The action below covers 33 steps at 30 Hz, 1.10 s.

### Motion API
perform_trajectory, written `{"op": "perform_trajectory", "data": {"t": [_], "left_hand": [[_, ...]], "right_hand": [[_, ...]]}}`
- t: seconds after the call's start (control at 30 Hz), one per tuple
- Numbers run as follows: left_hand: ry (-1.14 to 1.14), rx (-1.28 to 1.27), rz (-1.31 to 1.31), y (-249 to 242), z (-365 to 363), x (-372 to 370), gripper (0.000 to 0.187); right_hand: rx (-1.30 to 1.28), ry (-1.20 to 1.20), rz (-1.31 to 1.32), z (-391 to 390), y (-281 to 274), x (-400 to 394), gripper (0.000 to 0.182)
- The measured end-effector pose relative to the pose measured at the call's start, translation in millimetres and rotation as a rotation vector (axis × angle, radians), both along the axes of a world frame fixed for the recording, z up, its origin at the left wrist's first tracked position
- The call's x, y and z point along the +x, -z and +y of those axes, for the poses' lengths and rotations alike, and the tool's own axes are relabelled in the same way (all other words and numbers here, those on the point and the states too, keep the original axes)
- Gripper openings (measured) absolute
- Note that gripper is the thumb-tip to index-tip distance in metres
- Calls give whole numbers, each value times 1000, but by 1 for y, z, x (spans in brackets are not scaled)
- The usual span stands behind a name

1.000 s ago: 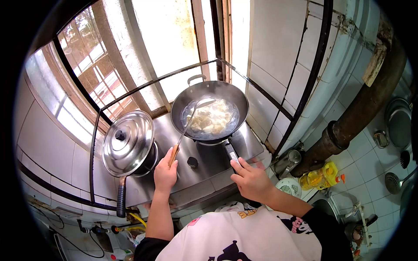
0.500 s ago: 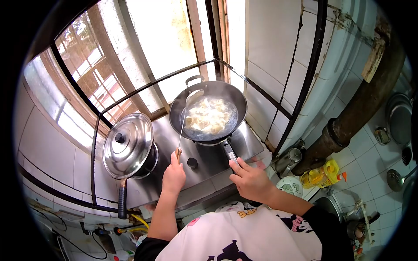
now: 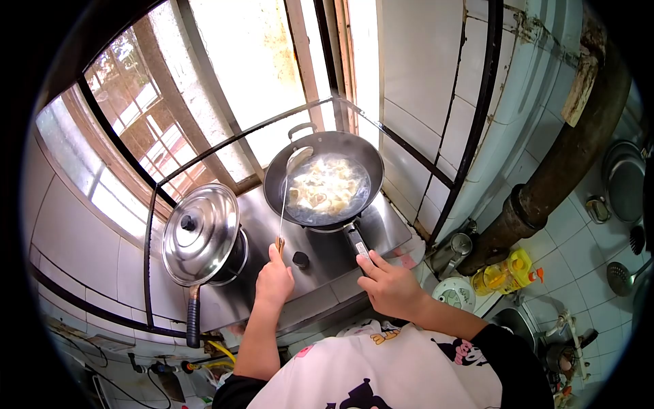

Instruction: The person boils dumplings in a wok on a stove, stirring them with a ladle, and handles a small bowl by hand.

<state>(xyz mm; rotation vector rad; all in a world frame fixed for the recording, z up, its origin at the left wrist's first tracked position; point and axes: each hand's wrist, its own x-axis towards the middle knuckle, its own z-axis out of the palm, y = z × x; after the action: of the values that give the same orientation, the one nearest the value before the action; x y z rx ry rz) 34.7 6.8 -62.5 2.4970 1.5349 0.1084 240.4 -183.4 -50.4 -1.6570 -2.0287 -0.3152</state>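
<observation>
My left hand is closed round the wooden handle of a long metal spatula. Its rounded head rests against the far left inner side of a dark wok. Pale, dumpling-like pieces sit in steaming, bubbling water inside the wok. With my right hand I grip the end of the wok's black handle. The wok stands on the right burner of a steel gas stove.
A lidded pan stands on the left burner, its handle towards me. Black metal rails surround the stove beside the window. To the right are a plate, a yellow oil bottle and a thick brown pipe.
The spatula's head has shifted slightly left and towards me along the wok's far left side. Both hands keep their grips, and the view has moved a little.
</observation>
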Motion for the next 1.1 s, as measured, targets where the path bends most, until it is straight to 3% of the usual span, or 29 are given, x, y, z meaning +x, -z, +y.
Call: {"op": "perform_trajectory", "data": {"t": [1.1], "left_hand": [[-9,-39,-62,-12,-2,0,74]], "right_hand": [[-51,24,35,-2,-2,-1,6]]}}
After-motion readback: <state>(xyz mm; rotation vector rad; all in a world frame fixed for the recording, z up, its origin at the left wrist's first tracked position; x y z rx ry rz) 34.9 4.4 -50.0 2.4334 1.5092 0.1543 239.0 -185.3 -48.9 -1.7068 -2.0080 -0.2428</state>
